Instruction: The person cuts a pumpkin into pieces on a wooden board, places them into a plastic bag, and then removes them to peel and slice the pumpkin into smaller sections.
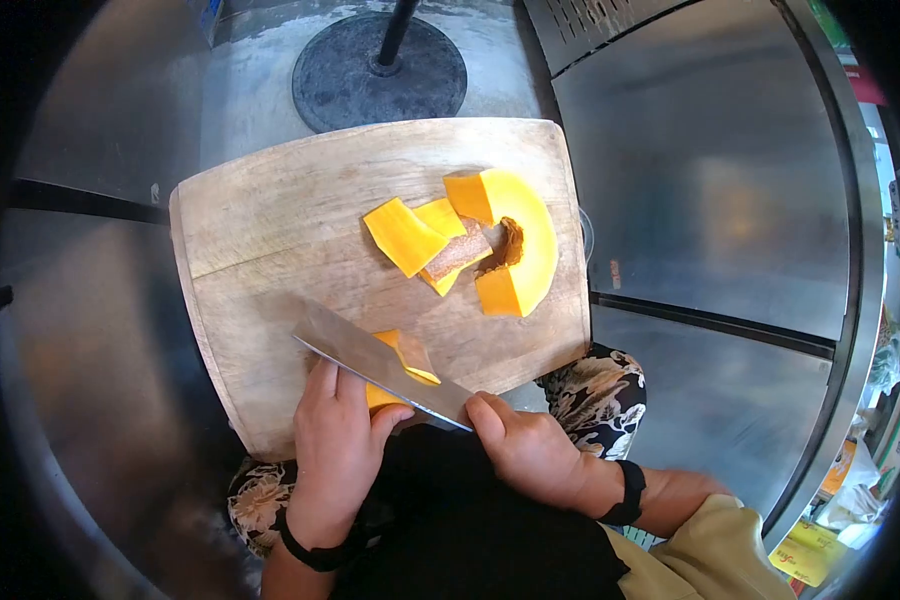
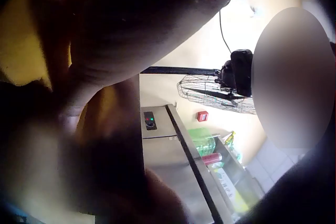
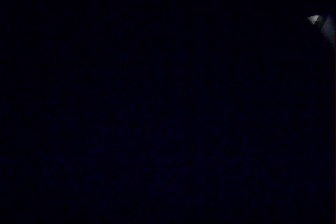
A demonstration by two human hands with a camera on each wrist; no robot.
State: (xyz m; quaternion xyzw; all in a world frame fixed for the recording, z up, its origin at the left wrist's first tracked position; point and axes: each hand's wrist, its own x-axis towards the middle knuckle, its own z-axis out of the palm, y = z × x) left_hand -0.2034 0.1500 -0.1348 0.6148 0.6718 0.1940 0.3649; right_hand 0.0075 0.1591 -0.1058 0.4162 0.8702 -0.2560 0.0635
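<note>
Pinching pumpkin piece (image 1: 382, 397), left hand (image 1: 336, 440); right hand (image 1: 532, 452) grip around knife (image 1: 375, 362); right-wrist view black.

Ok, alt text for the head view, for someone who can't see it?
The right hand grips a broad steel knife, its blade lying across a small orange squash piece that the left hand holds at the near edge of a pale wooden cutting board. Larger orange squash pieces lie mid-board.

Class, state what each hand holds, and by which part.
The right hand grips the knife at its handle end; the left hand holds the pumpkin piece by its near end.
</note>
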